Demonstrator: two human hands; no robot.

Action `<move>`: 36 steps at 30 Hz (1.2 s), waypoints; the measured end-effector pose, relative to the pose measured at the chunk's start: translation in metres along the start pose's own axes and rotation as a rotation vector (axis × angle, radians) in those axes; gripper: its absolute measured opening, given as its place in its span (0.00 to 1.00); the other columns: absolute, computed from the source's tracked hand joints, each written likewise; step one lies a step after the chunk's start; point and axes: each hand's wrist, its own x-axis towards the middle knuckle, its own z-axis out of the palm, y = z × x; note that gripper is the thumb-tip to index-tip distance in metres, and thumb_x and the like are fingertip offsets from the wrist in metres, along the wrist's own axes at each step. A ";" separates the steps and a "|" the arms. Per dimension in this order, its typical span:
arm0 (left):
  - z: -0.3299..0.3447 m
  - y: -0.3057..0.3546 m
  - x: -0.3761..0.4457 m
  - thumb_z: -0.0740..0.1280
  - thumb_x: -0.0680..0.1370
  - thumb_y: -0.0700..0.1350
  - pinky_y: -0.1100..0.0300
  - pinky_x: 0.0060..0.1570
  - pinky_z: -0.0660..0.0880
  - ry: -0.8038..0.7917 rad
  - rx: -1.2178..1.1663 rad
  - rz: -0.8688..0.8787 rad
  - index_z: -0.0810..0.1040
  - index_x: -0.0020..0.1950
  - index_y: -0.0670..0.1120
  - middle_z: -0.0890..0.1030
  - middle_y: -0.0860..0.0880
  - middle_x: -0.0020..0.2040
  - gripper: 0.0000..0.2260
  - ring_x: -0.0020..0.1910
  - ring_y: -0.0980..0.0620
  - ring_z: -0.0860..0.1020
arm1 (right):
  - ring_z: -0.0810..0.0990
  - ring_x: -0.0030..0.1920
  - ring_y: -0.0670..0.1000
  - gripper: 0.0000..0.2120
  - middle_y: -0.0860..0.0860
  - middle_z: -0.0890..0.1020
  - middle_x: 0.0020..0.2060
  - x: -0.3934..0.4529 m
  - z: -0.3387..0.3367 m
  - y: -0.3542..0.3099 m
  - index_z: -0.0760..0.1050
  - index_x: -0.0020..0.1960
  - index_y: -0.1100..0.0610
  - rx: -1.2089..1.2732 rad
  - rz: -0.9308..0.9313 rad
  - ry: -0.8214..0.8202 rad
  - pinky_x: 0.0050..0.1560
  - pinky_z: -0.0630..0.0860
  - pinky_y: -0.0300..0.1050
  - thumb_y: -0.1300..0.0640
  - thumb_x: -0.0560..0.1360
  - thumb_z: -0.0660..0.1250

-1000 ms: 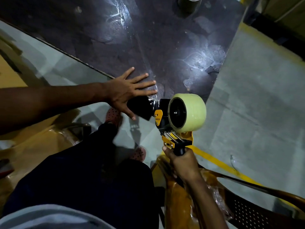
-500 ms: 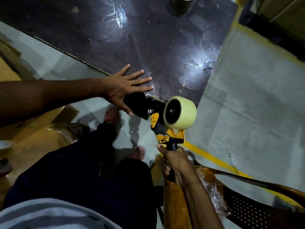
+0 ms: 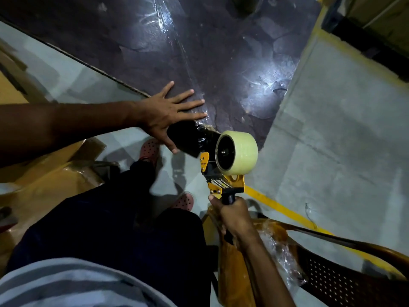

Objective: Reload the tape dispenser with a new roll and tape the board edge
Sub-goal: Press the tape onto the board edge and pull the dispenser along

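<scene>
A large dark board [image 3: 137,52] lies on the floor, with a shiny strip of clear tape [image 3: 177,47] running down it toward its near corner. My left hand [image 3: 168,111] rests flat with fingers spread on the board beside that strip. My right hand [image 3: 234,216] grips the black handle of the yellow tape dispenser [image 3: 221,180], which carries a full pale roll of tape [image 3: 238,156]. The dispenser's black front end sits at the board's near corner, just under my left fingers.
A brown plastic chair [image 3: 332,280] with wrapped armrest stands at lower right. Cardboard [image 3: 39,173] lies at left. My legs and pink perforated shoes [image 3: 150,149] are below the board. A yellow floor line [image 3: 276,207] crosses the grey concrete. A dark roll [image 3: 245,3] stands at the board's far end.
The dispenser has shifted slightly back toward me and to the right along the board's near corner. My left hand stays pressed flat on the board.
</scene>
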 end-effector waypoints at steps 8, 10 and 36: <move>-0.004 0.010 -0.003 0.57 0.61 0.88 0.18 0.74 0.46 -0.030 -0.009 -0.044 0.34 0.85 0.61 0.39 0.50 0.88 0.63 0.87 0.37 0.40 | 0.69 0.24 0.54 0.20 0.50 0.72 0.23 0.020 0.016 0.015 0.71 0.33 0.54 -0.080 -0.056 0.067 0.38 0.70 0.52 0.45 0.73 0.75; -0.005 0.011 -0.003 0.59 0.61 0.87 0.18 0.74 0.45 -0.036 -0.015 -0.046 0.34 0.85 0.62 0.38 0.50 0.88 0.63 0.87 0.38 0.40 | 0.70 0.24 0.54 0.20 0.51 0.72 0.23 0.026 0.019 0.014 0.71 0.32 0.55 -0.085 -0.054 0.060 0.37 0.70 0.52 0.46 0.74 0.75; 0.001 0.008 -0.002 0.62 0.62 0.86 0.18 0.74 0.43 -0.014 0.006 -0.091 0.35 0.85 0.62 0.36 0.51 0.88 0.63 0.86 0.37 0.38 | 0.74 0.31 0.55 0.19 0.53 0.77 0.31 0.039 0.036 0.010 0.75 0.36 0.55 -0.065 -0.038 0.110 0.40 0.71 0.51 0.41 0.72 0.74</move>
